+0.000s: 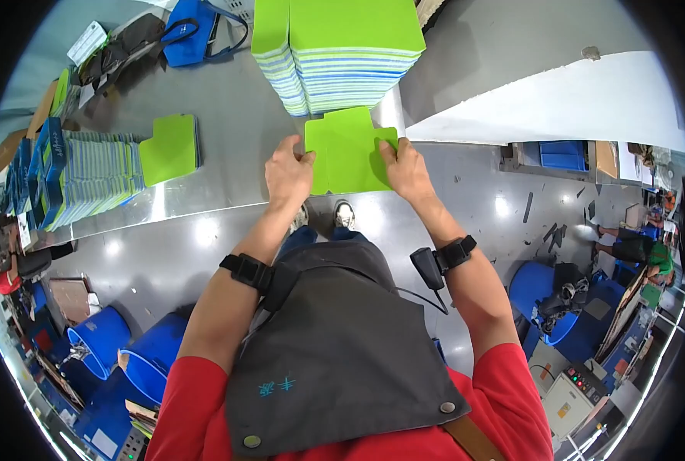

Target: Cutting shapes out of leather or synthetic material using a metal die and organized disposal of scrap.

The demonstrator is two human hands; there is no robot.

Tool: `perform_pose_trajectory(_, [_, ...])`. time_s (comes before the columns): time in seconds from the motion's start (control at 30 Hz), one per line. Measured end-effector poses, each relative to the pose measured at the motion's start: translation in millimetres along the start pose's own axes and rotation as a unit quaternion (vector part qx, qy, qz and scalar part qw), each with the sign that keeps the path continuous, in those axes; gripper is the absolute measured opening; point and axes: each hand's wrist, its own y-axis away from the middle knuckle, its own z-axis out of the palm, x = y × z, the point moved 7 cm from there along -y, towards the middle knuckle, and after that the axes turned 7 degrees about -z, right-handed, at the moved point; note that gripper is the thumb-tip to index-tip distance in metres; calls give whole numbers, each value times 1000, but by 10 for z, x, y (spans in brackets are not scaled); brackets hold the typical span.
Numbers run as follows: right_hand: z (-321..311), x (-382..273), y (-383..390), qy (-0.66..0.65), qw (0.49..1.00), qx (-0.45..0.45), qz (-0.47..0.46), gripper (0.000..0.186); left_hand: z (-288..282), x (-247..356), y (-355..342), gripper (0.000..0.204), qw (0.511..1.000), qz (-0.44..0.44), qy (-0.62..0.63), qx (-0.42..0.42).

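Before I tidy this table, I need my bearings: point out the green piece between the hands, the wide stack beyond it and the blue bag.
Green piece (348, 154), head view: middle of its top face.
Wide stack (355, 69), head view: its layered front side.
Blue bag (188, 34), head view: its broad side.

Up at top centre sits a stack (350, 58) on the table (231, 115), a card (348, 157) just below it between left hand (289, 173) and right hand (408, 173), a row of cards (100, 170) over at left, a bag (189, 34) upper left, barrels (152, 369) lower left.
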Motion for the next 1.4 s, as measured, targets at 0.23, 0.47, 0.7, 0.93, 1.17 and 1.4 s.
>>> perform_pose_trajectory(0.23, [-75, -184, 59, 206, 977, -39, -34, 48, 17, 71, 63, 31, 999, 16, 21, -19])
perform_pose_trajectory(0.47, [-268, -99, 174, 164, 986, 34, -15, 47, 4, -38, 68, 28, 989, 99, -57, 97])
perform_pose_trajectory(0.7, [4, -94, 220, 170, 985, 10, -35, 47, 248, -121, 113, 28, 998, -1, 55, -23])
perform_pose_trajectory(0.93, [-116, -128, 242, 125, 991, -13, -43, 48, 275, -68, 192, 69, 993, 52, 75, -79])
perform_pose_trajectory(1.17, [-167, -429, 563, 237, 939, -72, -240, 60, 196, 271, 604, 113, 959, 257, -82, -87])
perform_pose_trajectory(1.4, [-60, -309, 381, 261, 920, -99, -276, 58, 353, 159, 535, 104, 948, 284, -126, -67])
